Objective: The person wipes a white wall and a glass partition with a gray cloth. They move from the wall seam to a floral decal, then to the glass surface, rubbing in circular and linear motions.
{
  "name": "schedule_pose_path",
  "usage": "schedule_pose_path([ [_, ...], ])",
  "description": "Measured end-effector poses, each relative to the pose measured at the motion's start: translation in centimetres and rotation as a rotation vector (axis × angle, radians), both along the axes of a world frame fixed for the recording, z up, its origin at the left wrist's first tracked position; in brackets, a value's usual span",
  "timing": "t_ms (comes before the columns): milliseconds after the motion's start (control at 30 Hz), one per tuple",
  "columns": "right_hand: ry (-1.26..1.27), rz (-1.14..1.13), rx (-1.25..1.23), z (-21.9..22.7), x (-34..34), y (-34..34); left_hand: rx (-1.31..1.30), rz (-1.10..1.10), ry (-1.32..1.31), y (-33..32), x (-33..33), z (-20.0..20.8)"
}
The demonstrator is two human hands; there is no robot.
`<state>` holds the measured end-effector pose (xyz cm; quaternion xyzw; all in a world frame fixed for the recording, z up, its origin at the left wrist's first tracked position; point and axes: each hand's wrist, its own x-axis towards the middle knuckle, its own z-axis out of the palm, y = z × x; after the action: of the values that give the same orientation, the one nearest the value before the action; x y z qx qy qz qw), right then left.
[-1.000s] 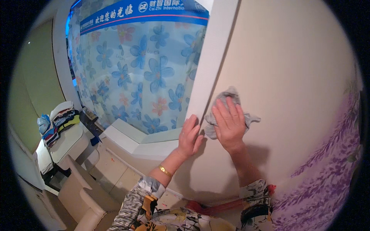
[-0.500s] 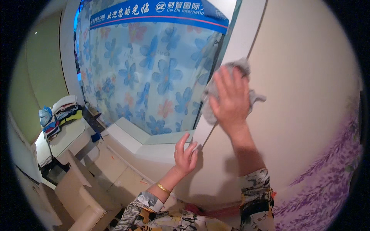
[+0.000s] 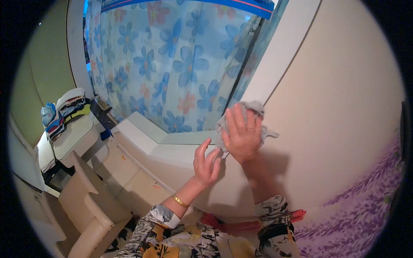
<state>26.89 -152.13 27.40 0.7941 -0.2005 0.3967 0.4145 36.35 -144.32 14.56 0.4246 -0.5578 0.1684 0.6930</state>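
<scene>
Mid-picture, your flat, spread right hand (image 3: 243,135) has brought the grey cloth (image 3: 254,106) down the white frame (image 3: 282,58), close beside your loosely spread left hand (image 3: 207,167).

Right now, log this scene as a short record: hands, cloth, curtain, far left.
Right hand: laid flat over the grey cloth
Left hand: no object in it, fingers partly bent, just left of the cloth
Cloth: crumpled, across the edge between white frame and cream wall
Curtain: blue and pinkish flowers
Far left: stacked clothes on a pale table
</scene>
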Motion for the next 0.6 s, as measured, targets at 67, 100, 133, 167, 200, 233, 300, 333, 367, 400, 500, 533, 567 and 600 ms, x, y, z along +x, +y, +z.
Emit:
schedule_pose_path([
  [67, 0.048, -0.021, 0.011, -3.1, -0.4, 0.0, 0.046, 0.022, -0.020, 0.3, -0.1, -0.2],
  [100, 0.068, -0.025, 0.014, -4.7, -0.6, -0.1, 0.037, 0.015, -0.003, 0.3, -0.3, -0.3],
  [133, 0.089, -0.022, 0.018, -6.1, -0.7, -0.1, 0.029, 0.014, 0.015, 0.4, -0.3, -0.4],
  [167, 0.156, -0.064, 0.043, -7.2, -1.1, 0.2, 0.021, 0.012, 0.033, 0.4, -0.3, -0.5],
  [200, 0.164, -0.045, 0.041, -8.1, -1.4, 0.2, 0.034, 0.018, 0.026, 0.6, -0.3, -0.6],
  [233, 0.174, -0.022, 0.039, -8.6, -1.5, 0.4, 0.046, 0.027, 0.021, 0.8, -0.2, -0.8],
  [300, 0.237, 0.023, 0.125, -8.8, -2.3, 0.7, 0.063, 0.037, 0.016, 1.0, 0.0, -1.3],
  [333, 0.251, 0.044, 0.155, -8.2, -2.8, 1.0, 0.068, 0.035, 0.019, 1.0, 0.0, -1.7],
  [367, 0.262, 0.067, 0.183, -7.3, -3.2, 1.2, 0.070, 0.035, 0.018, 1.2, 0.1, -1.9],
  [400, 0.272, 0.092, 0.211, -6.6, -3.6, 1.1, 0.084, 0.041, 0.016, 1.5, 0.3, -2.1],
  [500, 0.168, 0.047, 0.194, -3.0, -4.3, 1.0, 0.110, 0.053, 0.032, 1.9, 0.6, -2.8],
  [533, 0.116, -0.002, 0.164, -0.8, -4.7, 1.1, 0.109, 0.047, 0.044, 1.8, 0.3, -2.8],
  [567, 0.056, -0.039, 0.139, 1.1, -4.7, 1.1, 0.115, 0.052, 0.048, 1.9, 0.2, -3.0],
  [600, -0.011, -0.063, 0.107, 3.0, -5.0, 1.0, 0.125, 0.046, 0.049, 2.0, -0.2, -3.1],
])
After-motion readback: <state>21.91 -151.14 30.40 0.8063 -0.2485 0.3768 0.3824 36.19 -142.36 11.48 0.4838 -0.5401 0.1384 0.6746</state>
